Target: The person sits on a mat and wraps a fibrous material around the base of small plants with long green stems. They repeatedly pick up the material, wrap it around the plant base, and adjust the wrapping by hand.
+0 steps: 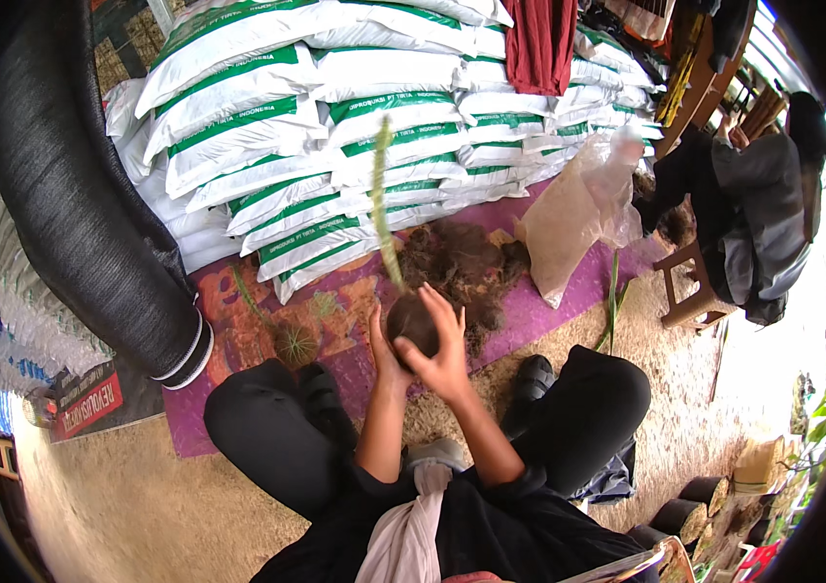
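A dark brown fibre ball (411, 324) is cupped between my two hands above the mat. Its long green stem (382, 197), slightly blurred, rises from the top. My left hand (388, 355) presses on the left side of the ball. From the right, my right hand (441, 346) wraps it with spread fingers, the thumb across its front. Behind the hands, a heap of loose dark brown fibre (468, 255) lies on the mat. Another ball (295, 344), with green strands over its surface, sits left of my hands, near a thin green stem (245, 288).
White-and-green sacks (391, 138) are stacked beyond the purple patterned mat (194, 423). A large black roll (85, 197) stands at left. To the right are a clear plastic bag (566, 218) of pale material and a person (755, 204) on a brown stool (690, 284).
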The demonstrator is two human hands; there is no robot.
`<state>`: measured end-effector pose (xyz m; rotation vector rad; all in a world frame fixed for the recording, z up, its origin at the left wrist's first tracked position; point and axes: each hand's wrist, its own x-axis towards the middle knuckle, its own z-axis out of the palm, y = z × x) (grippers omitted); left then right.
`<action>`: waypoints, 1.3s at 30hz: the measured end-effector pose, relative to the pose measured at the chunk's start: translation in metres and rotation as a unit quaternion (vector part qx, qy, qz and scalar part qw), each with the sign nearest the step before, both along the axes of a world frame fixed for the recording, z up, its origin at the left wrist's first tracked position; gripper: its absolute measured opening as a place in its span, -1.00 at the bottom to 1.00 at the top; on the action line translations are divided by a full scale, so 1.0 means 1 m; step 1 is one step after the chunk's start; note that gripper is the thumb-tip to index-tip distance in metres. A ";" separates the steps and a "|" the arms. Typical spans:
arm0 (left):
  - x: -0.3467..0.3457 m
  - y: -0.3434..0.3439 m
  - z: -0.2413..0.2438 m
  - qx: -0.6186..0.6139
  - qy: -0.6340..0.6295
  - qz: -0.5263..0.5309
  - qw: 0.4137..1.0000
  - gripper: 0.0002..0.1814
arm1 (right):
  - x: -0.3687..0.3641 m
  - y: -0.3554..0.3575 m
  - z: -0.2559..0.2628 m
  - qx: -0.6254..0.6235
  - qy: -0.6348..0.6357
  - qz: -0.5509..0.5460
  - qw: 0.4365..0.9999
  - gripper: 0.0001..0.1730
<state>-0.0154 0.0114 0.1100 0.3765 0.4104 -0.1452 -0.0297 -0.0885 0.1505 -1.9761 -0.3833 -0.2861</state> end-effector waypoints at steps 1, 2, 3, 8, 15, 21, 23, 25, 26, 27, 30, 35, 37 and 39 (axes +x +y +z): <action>-0.003 0.001 -0.011 -0.016 -0.100 0.009 0.995 -0.42 | -0.005 0.007 0.006 -0.054 -0.014 -0.005 0.998 -0.13; -0.002 0.003 -0.022 -0.023 -0.125 -0.001 0.992 -0.43 | -0.007 0.010 0.010 -0.086 -0.031 -0.023 0.996 -0.14; -0.001 0.008 -0.036 -0.031 -0.148 -0.010 0.988 -0.44 | -0.008 0.013 0.013 -0.117 -0.047 -0.039 0.991 -0.14; 0.001 0.003 -0.047 -0.010 -0.174 0.000 0.985 -0.50 | -0.004 0.015 0.002 -0.154 -0.068 -0.065 0.984 -0.33; -0.003 0.003 -0.022 0.129 -0.072 0.014 0.989 -0.46 | 0.004 0.011 -0.017 -0.110 -0.036 -0.048 0.992 -0.27; -0.005 0.011 0.020 0.254 0.019 0.030 0.967 -0.35 | 0.010 -0.007 -0.002 0.356 0.174 0.026 0.918 -0.16; 0.000 0.010 0.017 0.208 -0.028 0.041 0.977 -0.32 | 0.011 -0.007 -0.008 0.288 0.118 0.059 0.948 -0.16; 0.006 0.006 0.008 0.138 -0.125 0.051 0.981 -0.31 | 0.005 0.002 -0.008 0.222 0.071 0.103 0.967 -0.12; 0.000 0.016 0.004 -0.052 -0.196 -0.048 0.978 -0.29 | -0.001 0.007 -0.008 0.106 0.009 0.037 0.994 -0.10; -0.006 0.020 -0.004 -0.100 -0.169 -0.059 0.979 -0.32 | -0.006 0.009 -0.003 -0.012 -0.054 -0.032 0.998 -0.08; -0.005 0.018 -0.025 -0.012 -0.164 -0.033 0.986 -0.50 | -0.001 0.008 -0.012 0.054 -0.047 -0.052 0.996 -0.10; -0.003 0.010 -0.024 -0.054 -0.134 -0.007 0.989 -0.71 | 0.001 0.000 -0.007 0.114 0.007 0.007 0.993 -0.14; -0.003 0.008 -0.018 -0.029 -0.097 0.024 0.995 -0.72 | 0.004 0.000 -0.003 0.106 -0.003 -0.020 0.994 -0.21; -0.001 0.015 -0.015 0.005 -0.063 0.046 0.997 -0.72 | 0.012 -0.007 -0.006 0.136 -0.023 -0.026 0.990 -0.23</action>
